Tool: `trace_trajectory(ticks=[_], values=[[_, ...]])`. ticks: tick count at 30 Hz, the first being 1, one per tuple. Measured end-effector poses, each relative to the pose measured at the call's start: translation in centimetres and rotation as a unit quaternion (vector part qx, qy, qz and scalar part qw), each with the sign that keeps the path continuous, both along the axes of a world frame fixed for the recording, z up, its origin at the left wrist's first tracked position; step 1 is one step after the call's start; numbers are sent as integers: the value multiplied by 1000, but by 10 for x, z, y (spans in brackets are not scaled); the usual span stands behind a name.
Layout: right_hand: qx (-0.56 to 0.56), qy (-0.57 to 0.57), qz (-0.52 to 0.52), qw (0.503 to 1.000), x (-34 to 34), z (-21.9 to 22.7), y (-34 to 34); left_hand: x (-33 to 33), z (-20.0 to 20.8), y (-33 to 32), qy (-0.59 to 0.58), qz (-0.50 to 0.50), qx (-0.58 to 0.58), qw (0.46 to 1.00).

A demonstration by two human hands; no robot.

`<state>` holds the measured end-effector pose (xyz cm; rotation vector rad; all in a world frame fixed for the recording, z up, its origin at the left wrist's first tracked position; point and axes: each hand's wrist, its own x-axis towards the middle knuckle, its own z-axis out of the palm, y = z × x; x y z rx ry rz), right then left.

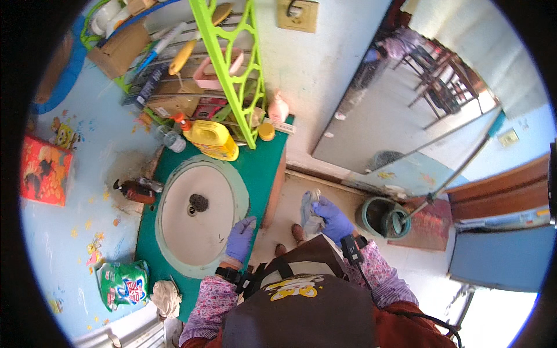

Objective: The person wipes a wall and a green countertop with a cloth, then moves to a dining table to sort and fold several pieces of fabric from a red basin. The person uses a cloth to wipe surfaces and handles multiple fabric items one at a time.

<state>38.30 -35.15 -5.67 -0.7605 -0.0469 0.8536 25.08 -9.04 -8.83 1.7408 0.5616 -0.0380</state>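
My left hand [239, 240], in a purple glove, is at the right rim of the oval white sink [180, 243], its fingers drawn together with nothing visible in them. Out past the counter's right edge, my right hand [335, 220], also gloved, grips a pale grey-blue cloth [311, 213] that hangs over the floor. A dark scouring pad [199, 202] lies in the basin beside the drain [191, 211].
Behind the sink stand a yellow pump jug [212, 139] and a green rack [229, 75] of toiletries. A brown pump bottle [138, 191] and green packet [125, 284] are at left. To the right, a mop [458, 171] stands in a bucket [371, 216] near a mirror [383, 110].
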Motion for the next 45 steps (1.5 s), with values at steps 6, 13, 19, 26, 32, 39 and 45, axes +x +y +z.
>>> trace_trajectory(ticks=[6,13,19,26,32,39,45], values=[[-21,-10,-56,998,-30,38,13,17,24,-5,-28,-69,-162,984],[-230,-142,-56,961,-60,46,23,21,49,-58,-55,-160,-281,945],[-312,-204,-55,926,-71,47,1,20,53,-95,69,-168,-230,956],[-326,-176,-160,915,-64,38,-69,34,70,-142,33,-216,-161,963],[-263,-61,-202,941,-71,25,-150,47,79,-172,63,-318,-146,935],[-231,-85,-178,953,-83,35,-178,41,78,-220,76,-256,-465,844],[-212,-144,-168,952,-79,54,-187,41,92,-236,122,-327,-555,755]])
